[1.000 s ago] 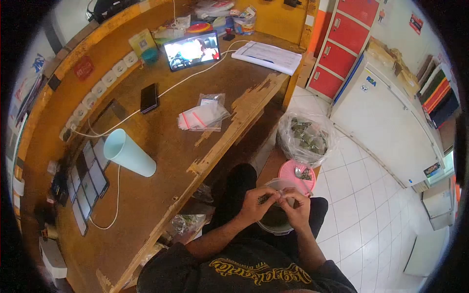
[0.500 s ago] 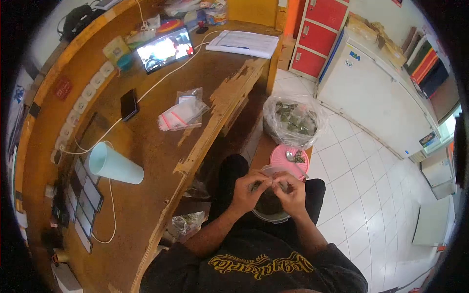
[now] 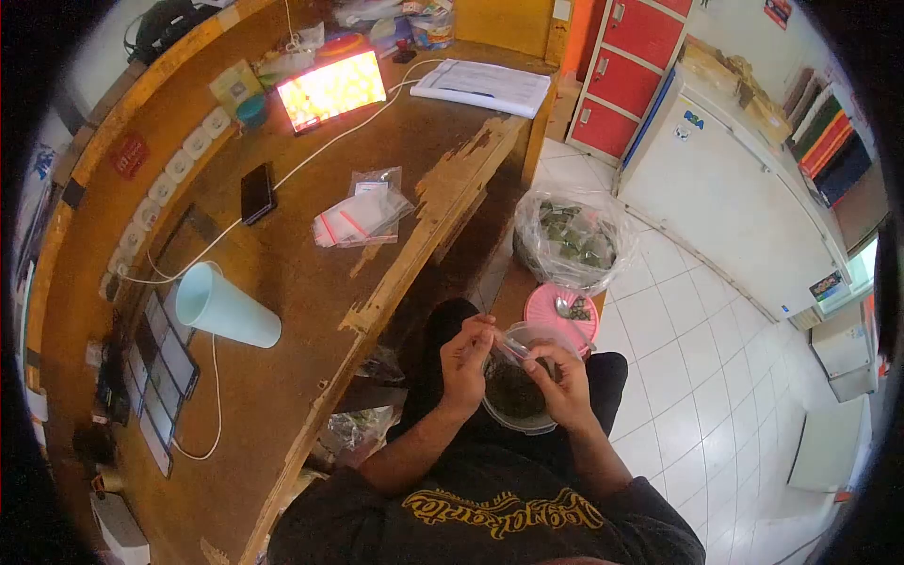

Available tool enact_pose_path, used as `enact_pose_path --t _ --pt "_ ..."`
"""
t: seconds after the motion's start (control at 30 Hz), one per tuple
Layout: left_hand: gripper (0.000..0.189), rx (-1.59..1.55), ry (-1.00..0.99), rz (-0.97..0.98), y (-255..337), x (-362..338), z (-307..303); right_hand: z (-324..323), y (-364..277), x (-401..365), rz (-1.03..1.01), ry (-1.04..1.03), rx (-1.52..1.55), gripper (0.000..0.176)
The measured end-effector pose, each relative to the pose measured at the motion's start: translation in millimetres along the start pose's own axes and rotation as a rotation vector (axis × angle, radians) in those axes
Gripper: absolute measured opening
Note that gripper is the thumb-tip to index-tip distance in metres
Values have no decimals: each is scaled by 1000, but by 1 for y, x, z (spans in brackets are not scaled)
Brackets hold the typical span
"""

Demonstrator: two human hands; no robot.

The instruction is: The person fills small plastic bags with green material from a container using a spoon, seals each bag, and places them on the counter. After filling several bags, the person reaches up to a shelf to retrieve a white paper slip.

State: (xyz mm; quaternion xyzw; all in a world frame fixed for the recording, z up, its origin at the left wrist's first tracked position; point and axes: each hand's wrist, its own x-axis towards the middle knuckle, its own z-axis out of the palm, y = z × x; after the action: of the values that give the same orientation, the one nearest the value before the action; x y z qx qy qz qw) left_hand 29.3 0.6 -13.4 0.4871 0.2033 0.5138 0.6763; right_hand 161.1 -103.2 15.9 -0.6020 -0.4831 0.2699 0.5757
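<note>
A small clear plastic bag [image 3: 514, 347] is stretched between my hands, above a clear round tub [image 3: 530, 428] in my lap. My left hand [image 3: 464, 365] pinches one end of the bag at the fingertips. The other end is between the thumb and fingers of my right hand [image 3: 565, 384]. Dark green crumbly material [image 3: 516, 391] lies in the tub, partly hidden by my hands. Just past the tub is a pink ridged dish [image 3: 541, 306], with a metal spoon [image 3: 563, 308] and small dark bits on it.
Behind the dish stands a large clear bag [image 3: 574, 235] of small green-filled packets. On the wooden desk [image 3: 282, 395] to my left are empty zip bags [image 3: 363, 215], a pale blue cup [image 3: 226, 306], a phone [image 3: 257, 194] and a lit tablet [image 3: 331, 91]. A white chest freezer [image 3: 725, 179] stands right.
My hands have moved apart from a close pinch, and the small plastic bag now shows between them. The view has shifted slightly, and the tablet picture has changed.
</note>
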Motion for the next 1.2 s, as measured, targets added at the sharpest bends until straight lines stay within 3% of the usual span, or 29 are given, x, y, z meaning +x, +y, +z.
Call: enact_pose_path --t 0.1,0.13,0.17,0.2,0.23,0.3,0.47,0.5,0.57,0.6,0.67,0.73,0.77,0.83,0.9,0.93,1.0,1.03,1.1,1.13,1.2 --pt "17 -30 0 -43 0 1 0 -11 4 9 -73 -22 -62 9" --pt "22 104 28 -79 3 7 -1 -15 16 14 -37 39 -60 9" --pt "30 236 50 -120 5 12 0 -20 31 19 5 106 -62 9" --pt "48 267 23 3 7 19 2 -31 38 34 22 132 -99 10" --pt "68 229 25 -88 2 20 -1 -45 46 57 33 153 -134 12" --pt "68 236 -133 -174 7 19 -12 -73 89 104 156 306 -47 16" --pt "64 221 -139 -282 6 1 -19 -101 136 187 60 500 -80 21" --pt "62 213 -133 -316 3 -1 -24 -85 118 192 46 478 -74 21" --pt "57 254 -91 -283 -3 -7 -33 -40 59 194 -153 454 -416 22" --pt "53 253 -96 -347 -7 -9 -39 -27 81 214 -145 265 -329 23" --pt "41 247 -83 -416 -19 -14 -48 34 76 229 -281 96 -99 30" --pt "39 270 -98 -413 -16 -12 -50 96 11 230 -546 47 -208 26" --pt "37 286 -126 -421 -13 -11 -50 126 6 238 -532 6 -272 24" --pt "32 265 -94 -403 -8 -8 -47 163 -13 244 -523 -37 -329 22" --pt "27 227 -35 -372 -2 -6 -49 178 -38 240 -273 -200 -789 19" --pt "27 231 -32 -364 2 -6 -51 184 -32 242 -282 -200 -786 19" --pt "25 252 -21 -289 11 -4 -53 189 -23 247 -324 4 -589 16" --pt "25 247 -22 -281 17 -2 -54 185 -24 248 -332 5 -594 16" --pt "30 356 -32 -77 33 0 -59 170 -28 246 -474 198 -428 15" --pt "30 349 -31 -73 45 4 -55 158 -31 241 -479 196 -433 15" --pt "42 513 153 308 73 20 -48 128 -41 224 -215 -174 202 14"
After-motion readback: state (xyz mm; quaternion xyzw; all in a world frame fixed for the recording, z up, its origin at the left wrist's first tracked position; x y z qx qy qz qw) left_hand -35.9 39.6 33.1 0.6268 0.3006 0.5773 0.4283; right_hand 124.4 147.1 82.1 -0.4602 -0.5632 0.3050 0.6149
